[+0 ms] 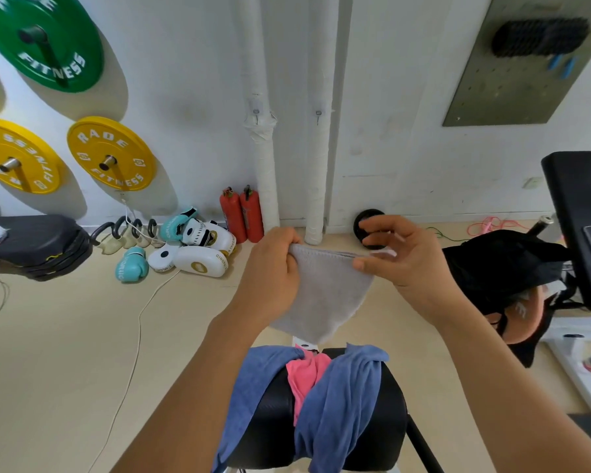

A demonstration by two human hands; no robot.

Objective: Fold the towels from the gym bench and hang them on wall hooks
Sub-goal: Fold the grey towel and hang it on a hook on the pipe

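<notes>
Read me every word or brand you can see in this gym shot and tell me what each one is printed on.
"FITNESS" on the green weight plate; the word above it is cut off.
"RADE FITNESS" on the yellow weight plate.
"FITNESS", upside down, on the left yellow plate.
"GINGPAI" on the white boxing pad, uncertain.
Lettering on the teal boxing gloves is too blurred to read.

Open air lies between the raised grey towel (325,291) and the wall, so the way to the 2 wall hooks (256,112) on the wrapped pipes (265,158) is free. Below, the bench (338,421) carries a blue towel (338,404) and a pink towel (304,373). 2 fire extinguishers (241,216) crowd the pipes' foot.
</notes>
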